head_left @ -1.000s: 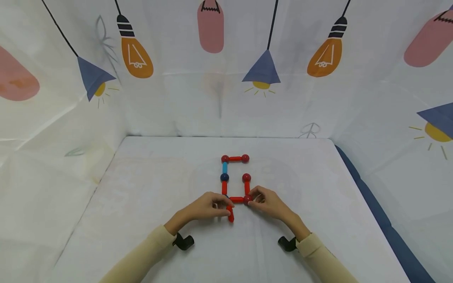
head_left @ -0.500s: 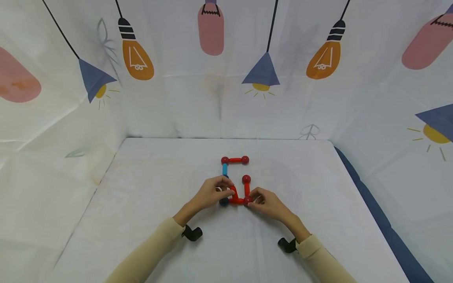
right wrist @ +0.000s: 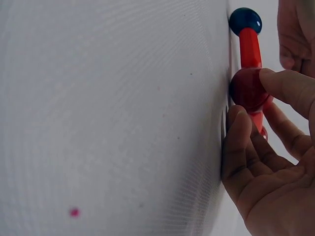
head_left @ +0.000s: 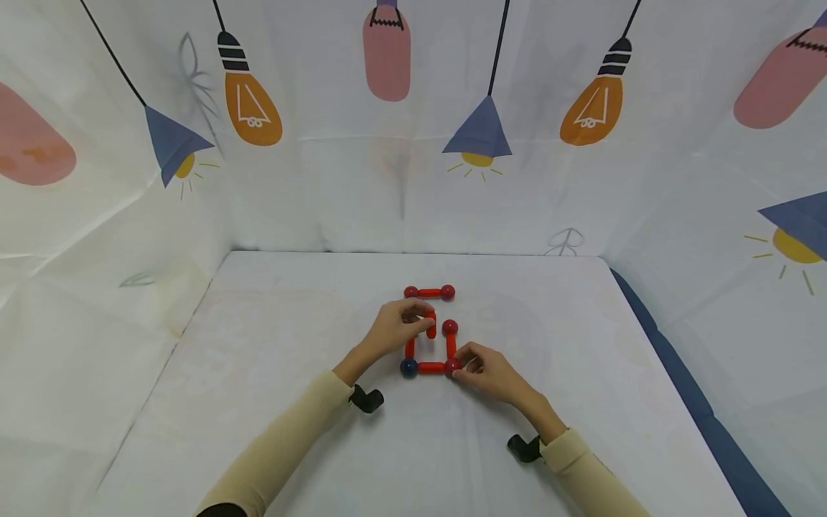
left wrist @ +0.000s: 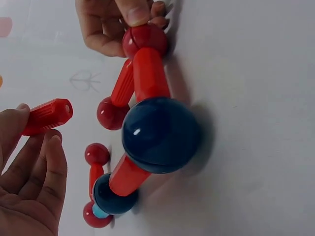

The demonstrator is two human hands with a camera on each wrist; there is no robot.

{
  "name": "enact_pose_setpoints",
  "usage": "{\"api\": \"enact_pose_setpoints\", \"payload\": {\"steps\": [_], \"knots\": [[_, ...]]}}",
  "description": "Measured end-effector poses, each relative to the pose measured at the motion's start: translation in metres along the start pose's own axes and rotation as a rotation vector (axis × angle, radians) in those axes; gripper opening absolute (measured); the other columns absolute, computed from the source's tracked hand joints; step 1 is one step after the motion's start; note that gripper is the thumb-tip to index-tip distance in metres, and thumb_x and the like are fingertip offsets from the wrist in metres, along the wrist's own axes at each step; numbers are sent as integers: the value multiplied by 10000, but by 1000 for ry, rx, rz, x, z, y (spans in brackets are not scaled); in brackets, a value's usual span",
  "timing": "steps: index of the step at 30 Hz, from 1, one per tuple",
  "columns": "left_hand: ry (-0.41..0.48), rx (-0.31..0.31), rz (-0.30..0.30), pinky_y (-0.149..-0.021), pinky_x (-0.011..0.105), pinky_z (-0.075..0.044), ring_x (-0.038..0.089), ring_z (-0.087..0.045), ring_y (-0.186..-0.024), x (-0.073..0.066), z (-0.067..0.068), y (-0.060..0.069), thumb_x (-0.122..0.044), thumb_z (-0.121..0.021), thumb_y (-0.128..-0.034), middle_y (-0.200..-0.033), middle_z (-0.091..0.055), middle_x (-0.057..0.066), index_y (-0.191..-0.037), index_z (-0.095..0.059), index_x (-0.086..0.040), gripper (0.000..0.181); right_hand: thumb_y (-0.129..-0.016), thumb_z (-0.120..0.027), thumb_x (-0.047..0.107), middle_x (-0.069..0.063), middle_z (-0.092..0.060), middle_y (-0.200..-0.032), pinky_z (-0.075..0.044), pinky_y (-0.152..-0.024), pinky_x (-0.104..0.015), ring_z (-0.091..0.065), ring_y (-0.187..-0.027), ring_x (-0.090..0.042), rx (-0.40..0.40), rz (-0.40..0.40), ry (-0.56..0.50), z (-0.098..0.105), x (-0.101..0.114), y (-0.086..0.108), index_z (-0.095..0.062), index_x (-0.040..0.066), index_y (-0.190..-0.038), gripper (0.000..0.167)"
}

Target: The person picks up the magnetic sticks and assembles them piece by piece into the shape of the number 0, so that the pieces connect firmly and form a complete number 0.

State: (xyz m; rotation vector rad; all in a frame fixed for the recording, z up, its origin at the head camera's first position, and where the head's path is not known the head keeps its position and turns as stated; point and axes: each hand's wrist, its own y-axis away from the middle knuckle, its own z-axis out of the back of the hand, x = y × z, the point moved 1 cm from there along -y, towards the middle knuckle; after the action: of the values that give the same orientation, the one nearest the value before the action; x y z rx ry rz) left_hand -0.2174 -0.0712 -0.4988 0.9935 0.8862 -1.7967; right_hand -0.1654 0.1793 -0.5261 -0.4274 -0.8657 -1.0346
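My left hand (head_left: 393,329) pinches a loose red magnetic rod (head_left: 431,327) between thumb and fingers, raised above the table. In the left wrist view this rod (left wrist: 48,117) touches no ball. My right hand (head_left: 489,372) holds the red corner ball (head_left: 452,368) of the ball-and-rod figure, thumb on it in the right wrist view. From that ball one red rod (head_left: 431,368) runs left to a dark blue ball (head_left: 409,368); another goes up to a red ball (head_left: 450,327). A second blue ball (left wrist: 115,194) and light blue rod (left wrist: 101,211) are hidden behind my left hand in the head view.
The figure's far end has a red rod (head_left: 429,293) between two red balls. All of it lies on a white table (head_left: 291,309). A printed cloth (head_left: 349,194) hangs behind and at both sides. Black wrist cameras (head_left: 367,399) sit at both cuffs.
My left hand has carried the red rod from the figure's near side away from me and slightly right, over its middle. My right hand stays on the corner ball.
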Motion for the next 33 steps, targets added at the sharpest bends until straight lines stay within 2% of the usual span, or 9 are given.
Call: {"api": "enact_pose_setpoints", "payload": {"steps": [5,10,12,16,24,27,33], "knots": [[39,-21,55,-697,278,-602,328,-742,-862,-1,-1,-15,-201,-742,-959,-1144,-759,104,-1228,-701,-83,296,-937,-764,227,-12,-693,-1079,-538,-807,-211,-635,-910,-141,2,-2,-5,0,0,0,-664,103,-1163,277],[36,-41,122,-639,274,-581,361,-733,-817,0,-2,-27,-231,-750,-953,-1104,-767,106,-1225,-710,-86,310,-936,-765,232,-7,-694,-1076,-538,-807,-214,-633,-898,-123,-1,-7,1,0,-1,0,-666,112,-1159,271],[35,-41,132,-626,296,-580,358,-729,-804,0,-3,-31,-233,-755,-950,-1071,-770,105,-1212,-716,-86,303,-939,-763,233,-16,-696,-1075,-541,-805,-219,-634,-895,-122,-1,2,4,0,-1,0,-664,103,-1158,273],[38,-27,139,-621,326,-583,364,-715,-784,0,-4,-36,-223,-759,-946,-1111,-760,108,-1204,-706,-94,294,-940,-762,230,-32,-699,-1077,-543,-803,-227,-637,-897,-133,-1,16,6,1,-1,0,-663,89,-1154,275],[55,-2,166,-515,263,-527,398,-690,-755,6,-8,-41,-218,-730,-971,-1108,-728,122,-1277,-657,-123,329,-942,-760,222,-44,-703,-1078,-539,-798,-229,-637,-899,-142,4,20,3,1,-1,-1,-665,83,-1152,269],[38,-11,165,-503,263,-525,374,-679,-692,6,-10,-43,-228,-719,-980,-1118,-726,127,-1295,-652,-112,342,-942,-760,221,-45,-702,-1080,-540,-798,-231,-639,-900,-143,3,18,3,1,-1,-1,-664,82,-1153,271],[3,-29,210,-499,256,-509,221,-626,-576,6,-15,-48,-268,-702,-992,-1120,-735,109,-1282,-648,-110,335,-939,-760,218,-36,-702,-1081,-544,-797,-228,-644,-900,-137,5,5,-7,1,-1,-1,-664,89,-1159,272]]}}
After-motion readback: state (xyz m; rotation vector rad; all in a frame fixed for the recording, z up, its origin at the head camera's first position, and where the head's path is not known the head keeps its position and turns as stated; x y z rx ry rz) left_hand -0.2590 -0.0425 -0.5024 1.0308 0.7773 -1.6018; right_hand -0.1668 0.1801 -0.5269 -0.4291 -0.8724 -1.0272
